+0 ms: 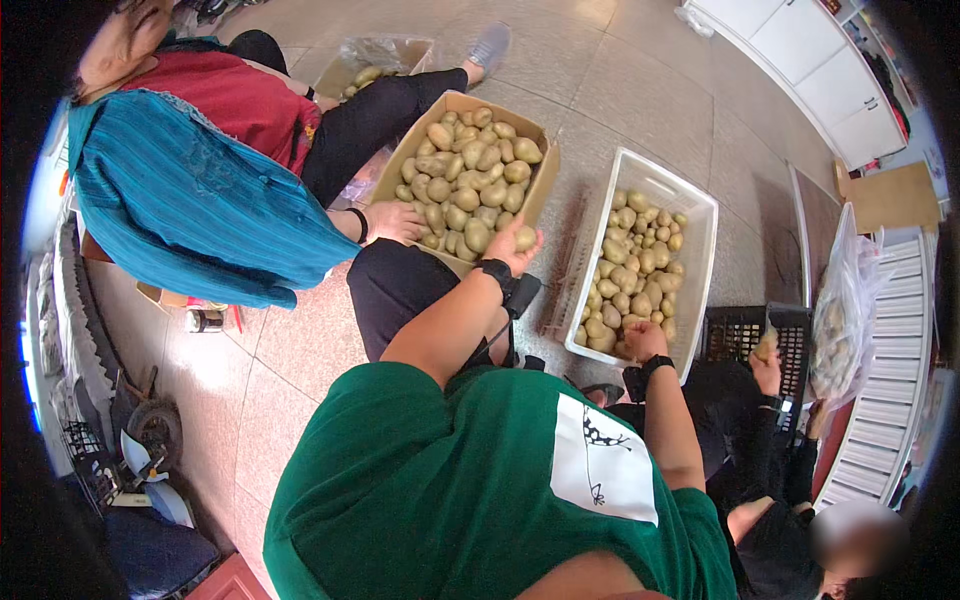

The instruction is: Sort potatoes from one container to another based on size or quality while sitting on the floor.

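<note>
My left hand [508, 249] holds one oval, brownish-green piece of produce [526, 238] over the near right corner of a cardboard box [553, 169]. Similar pieces [472, 178] fill that box; I cannot tell whether they are potatoes or kiwifruit. To its right stands a white plastic crate [701, 247], partly filled with smaller pieces [637, 262] of varied size. My right hand [646, 341] reaches into the crate's near end, fingers curled down at the produce. What lies under those fingers is hidden.
At left, a seated person's hand [395, 221] rests at the cardboard box. Another person's hand [765, 369] holds a piece over a black crate [739, 330] at right. A plastic bag [840, 315] hangs nearby. Another lined box [420, 56] stands behind. A jar [204, 320] is on the floor.
</note>
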`<move>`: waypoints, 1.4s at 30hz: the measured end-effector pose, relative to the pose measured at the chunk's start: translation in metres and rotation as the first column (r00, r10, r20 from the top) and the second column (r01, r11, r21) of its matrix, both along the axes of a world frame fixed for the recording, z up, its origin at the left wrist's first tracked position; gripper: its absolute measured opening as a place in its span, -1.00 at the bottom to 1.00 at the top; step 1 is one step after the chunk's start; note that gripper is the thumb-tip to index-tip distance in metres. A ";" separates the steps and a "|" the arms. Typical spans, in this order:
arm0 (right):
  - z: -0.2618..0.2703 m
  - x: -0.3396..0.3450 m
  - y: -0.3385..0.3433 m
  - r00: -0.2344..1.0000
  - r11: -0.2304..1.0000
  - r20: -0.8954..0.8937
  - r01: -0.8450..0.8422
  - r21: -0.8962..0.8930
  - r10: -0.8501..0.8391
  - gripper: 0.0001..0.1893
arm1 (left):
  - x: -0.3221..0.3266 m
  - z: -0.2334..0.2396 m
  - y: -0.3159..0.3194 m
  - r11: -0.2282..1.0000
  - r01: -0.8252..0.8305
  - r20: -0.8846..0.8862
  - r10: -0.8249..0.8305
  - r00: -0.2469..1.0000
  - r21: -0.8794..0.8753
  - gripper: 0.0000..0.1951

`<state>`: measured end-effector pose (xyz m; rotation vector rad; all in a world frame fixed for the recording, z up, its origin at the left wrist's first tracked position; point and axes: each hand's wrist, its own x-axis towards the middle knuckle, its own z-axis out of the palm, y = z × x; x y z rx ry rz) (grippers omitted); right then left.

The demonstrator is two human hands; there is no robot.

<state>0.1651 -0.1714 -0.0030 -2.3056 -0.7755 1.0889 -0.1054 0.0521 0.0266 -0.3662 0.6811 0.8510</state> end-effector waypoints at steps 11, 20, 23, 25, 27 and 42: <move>0.028 -0.018 0.002 0.953 0.973 0.229 -0.160 -0.168 0.197 -0.78 | -0.059 -0.012 0.051 0.888 -0.459 -0.117 0.459 0.881 0.028 -0.61; 0.038 -0.025 -0.002 0.914 0.954 0.277 -0.265 -0.141 0.295 -0.70 | -0.076 -0.055 0.066 0.951 -0.263 -0.359 0.305 0.882 0.164 -0.55; 0.051 -0.030 0.000 0.929 0.964 0.275 -0.211 -0.159 0.249 -0.67 | -0.080 -0.063 0.063 0.942 0.022 -0.588 0.190 0.786 0.334 -0.54; 0.055 -0.031 0.000 0.928 0.951 0.238 -0.247 -0.186 0.287 -0.66 | -0.079 -0.062 0.064 0.904 0.195 -0.695 0.142 0.704 0.381 -0.53; 0.050 -0.029 -0.002 0.935 0.951 0.211 -0.248 -0.182 0.284 -0.65 | -0.077 -0.059 0.066 0.860 -0.507 -0.154 0.510 0.846 0.064 -0.53; 0.014 -0.018 -0.007 0.906 0.969 0.345 -0.234 -0.080 0.247 -0.79 | -0.030 -0.045 0.048 0.969 -0.244 -0.160 0.235 0.959 -0.037 -0.66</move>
